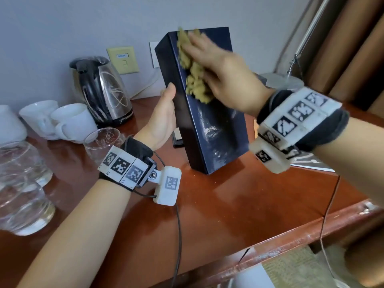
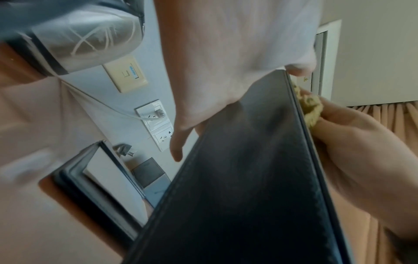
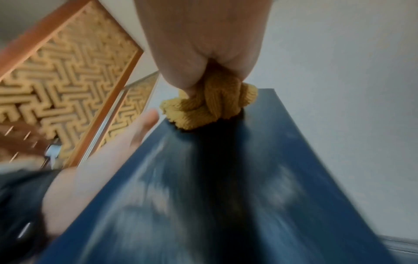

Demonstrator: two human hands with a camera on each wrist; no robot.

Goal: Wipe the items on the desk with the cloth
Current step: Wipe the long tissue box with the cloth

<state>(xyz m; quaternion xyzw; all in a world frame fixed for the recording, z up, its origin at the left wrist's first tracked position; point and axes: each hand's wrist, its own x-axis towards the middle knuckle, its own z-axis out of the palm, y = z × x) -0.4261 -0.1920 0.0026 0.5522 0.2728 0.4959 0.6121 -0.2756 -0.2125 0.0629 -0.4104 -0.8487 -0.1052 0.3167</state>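
A dark blue folder [image 1: 204, 113] stands upright on one bottom corner on a reddish wooden counter [image 1: 239, 208], tilted back toward the wall. The left hand [image 1: 164, 119] grips its left edge, thumb on the front; the fingers behind are hidden in the head view. The right hand [image 1: 218, 73], blurred, presses a bunched mustard-yellow cloth [image 1: 193, 67] against the upper front cover, fingers curled round the cloth. The lower cover shows pale smears and glare. The right forearm hides the counter to the folder's right. Left of the folder stand a steel kettle [image 1: 104, 90], two white cups [image 1: 62, 119] and clear glasses [image 1: 22, 183], partly cut off at the frame's edge. A small dark object [image 1: 177, 139] lies just behind the folder, mostly hidden. Bare counter lies in front, up to its near edge.
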